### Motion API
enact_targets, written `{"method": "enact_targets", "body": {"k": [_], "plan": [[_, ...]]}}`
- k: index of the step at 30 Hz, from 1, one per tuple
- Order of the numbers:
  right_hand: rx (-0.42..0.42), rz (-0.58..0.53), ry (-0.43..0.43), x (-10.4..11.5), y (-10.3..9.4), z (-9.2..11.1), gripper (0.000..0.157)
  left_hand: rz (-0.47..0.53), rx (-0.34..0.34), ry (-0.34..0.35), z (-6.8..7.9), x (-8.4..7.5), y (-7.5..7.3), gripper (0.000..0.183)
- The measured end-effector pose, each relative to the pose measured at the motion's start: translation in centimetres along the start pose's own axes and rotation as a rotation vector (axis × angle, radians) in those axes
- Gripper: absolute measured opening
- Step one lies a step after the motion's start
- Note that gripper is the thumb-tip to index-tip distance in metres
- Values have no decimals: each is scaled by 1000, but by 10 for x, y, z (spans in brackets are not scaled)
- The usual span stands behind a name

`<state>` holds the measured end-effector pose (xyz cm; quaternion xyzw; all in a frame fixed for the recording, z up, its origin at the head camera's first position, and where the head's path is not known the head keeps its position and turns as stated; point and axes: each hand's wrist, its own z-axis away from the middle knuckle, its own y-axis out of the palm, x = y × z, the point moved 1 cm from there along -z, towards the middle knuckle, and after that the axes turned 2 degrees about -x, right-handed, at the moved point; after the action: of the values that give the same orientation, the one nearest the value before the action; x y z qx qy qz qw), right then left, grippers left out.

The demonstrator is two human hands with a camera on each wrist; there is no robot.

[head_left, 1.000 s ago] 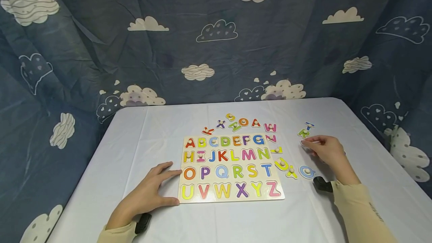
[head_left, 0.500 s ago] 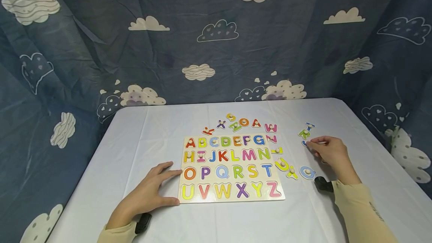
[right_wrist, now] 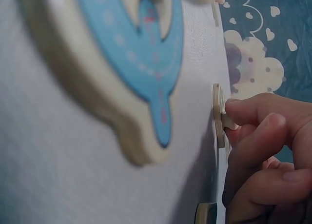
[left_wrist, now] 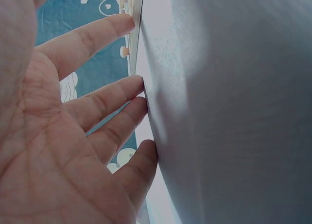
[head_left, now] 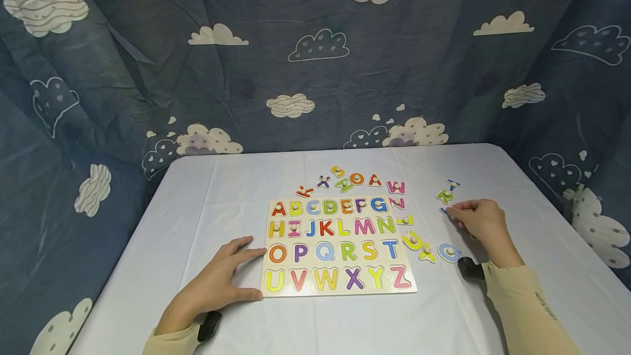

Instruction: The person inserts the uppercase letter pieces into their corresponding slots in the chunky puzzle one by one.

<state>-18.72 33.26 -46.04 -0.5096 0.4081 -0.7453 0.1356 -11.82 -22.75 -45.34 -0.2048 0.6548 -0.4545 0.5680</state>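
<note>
A cream alphabet board (head_left: 337, 239) is lying flat, with knobbed pieces filling A through I; the left hand (head_left: 217, 278) is touching its left edge. To the right of the board, the right hand (head_left: 483, 223) is pinching the knob of a blue letter piece (head_left: 443, 210), which the fingers are mostly hiding. A green R (head_left: 445, 196) is lying just beyond it; a blue Q (head_left: 449, 252) is lying knob-up on the near side.
</note>
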Motion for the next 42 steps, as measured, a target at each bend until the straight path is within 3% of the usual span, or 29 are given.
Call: {"method": "enact_targets", "body": {"k": [8,15,23,34,42], "plan": [[3,24,-46,1,3,-2,41,-4,-3,-1,0,0,0,86],[46,-24,-19,1,7,-7,42,-3,-3,-10,-1,0,0,86],[44,-31,-28,3,8,-5,41,-17,-18,33,-1,2,0,85],[66,-15,-65,0,8,-4,42,-5,2,-2,-1,2,1,86],[119,-39,-110,14,9,1,48,-1,0,1,-1,2,1,85]]}}
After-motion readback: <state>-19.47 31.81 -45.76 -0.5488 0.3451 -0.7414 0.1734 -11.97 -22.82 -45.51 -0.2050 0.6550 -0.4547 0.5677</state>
